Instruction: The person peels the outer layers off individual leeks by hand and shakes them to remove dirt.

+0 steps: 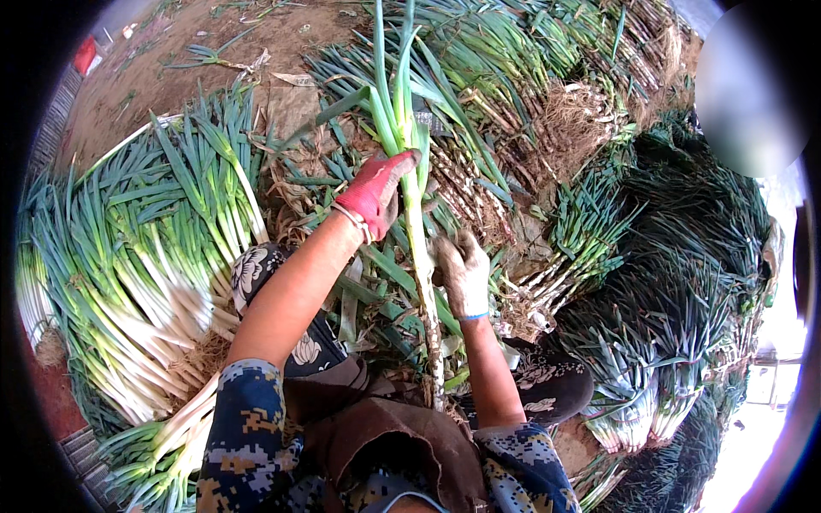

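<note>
Gripping long leek stalk (419,248): red-gloved left hand (375,192) fingers closed; dirty-gloved right hand (463,274) fingers closed on muddy shaft.

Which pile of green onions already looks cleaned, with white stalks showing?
The pile on the person's left: its stalks are bare and white. The heaps ahead and the stacked bundles on the right show brown, dirty stalks or dark leaves.

Left hand (375,192) gloved red, raised and closed; right hand (463,274) lower, gripping.
</note>
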### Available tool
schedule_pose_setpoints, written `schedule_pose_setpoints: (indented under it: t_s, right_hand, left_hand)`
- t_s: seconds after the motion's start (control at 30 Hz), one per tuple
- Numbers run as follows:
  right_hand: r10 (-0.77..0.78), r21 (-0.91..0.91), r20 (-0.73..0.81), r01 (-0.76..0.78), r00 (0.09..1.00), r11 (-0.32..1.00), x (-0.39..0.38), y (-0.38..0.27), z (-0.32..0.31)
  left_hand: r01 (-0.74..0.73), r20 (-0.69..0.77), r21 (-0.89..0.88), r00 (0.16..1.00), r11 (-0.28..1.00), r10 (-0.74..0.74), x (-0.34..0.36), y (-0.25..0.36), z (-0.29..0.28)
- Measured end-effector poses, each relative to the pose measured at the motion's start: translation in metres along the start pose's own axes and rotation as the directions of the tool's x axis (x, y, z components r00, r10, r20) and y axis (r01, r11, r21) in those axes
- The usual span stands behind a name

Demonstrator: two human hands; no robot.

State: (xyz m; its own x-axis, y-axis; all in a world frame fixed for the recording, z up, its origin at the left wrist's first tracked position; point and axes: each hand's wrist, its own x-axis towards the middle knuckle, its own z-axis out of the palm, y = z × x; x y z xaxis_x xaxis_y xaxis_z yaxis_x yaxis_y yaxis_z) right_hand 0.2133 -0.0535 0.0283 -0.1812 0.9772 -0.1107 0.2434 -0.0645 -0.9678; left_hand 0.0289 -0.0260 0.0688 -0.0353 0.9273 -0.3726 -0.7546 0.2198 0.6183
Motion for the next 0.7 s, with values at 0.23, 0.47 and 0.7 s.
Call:
schedule_pose_setpoints:
  t_s: [0.23,0.47,0.7]
  right_hand:
    - [0.309,-0.275,-0.04,-0.308,0.95,0.911,-0.057,0.085,-0.086]
    - [0.232,-0.755,0.126,-0.059,0.964,0.653,-0.072,0.086,-0.113]
    - [0.095,-0.125,0.398,-0.049,0.912,0.991,-0.024,-0.02,-0.019]
  left_hand:
    - [0.006,0.19,-0.059,0.982,0.998,0.005,-0.002,0.002,-0.006]
    - [-0.04,0.179,-0.1,0.982,0.994,0.058,-0.005,0.007,0.006]
    - [-0.054,0.286,-0.09,0.955,0.994,0.078,0.002,0.005,0.001]
